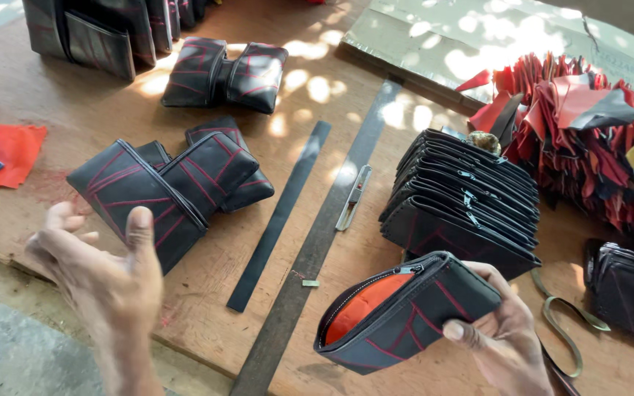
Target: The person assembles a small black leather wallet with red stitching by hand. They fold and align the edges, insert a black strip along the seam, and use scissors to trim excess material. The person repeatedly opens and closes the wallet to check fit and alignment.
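Note:
My right hand (504,337) grips a black pouch (405,312) with red stitched lines at its right end. The pouch's zip stands open and shows an orange lining. My left hand (104,275) is raised at the lower left with fingers spread, holding nothing; it hovers just in front of a black wallet with red stitching (137,198) lying on the wooden table (75,117). A second similar wallet (210,172) leans over that one.
A row of black zipped pouches (464,198) stands behind my right hand. Two long dark strips (280,216) and a small utility knife (354,196) lie mid-table. Red and black offcuts (588,125) pile at the right, more wallets (225,73) at the back, red cloth (1,158) at the left.

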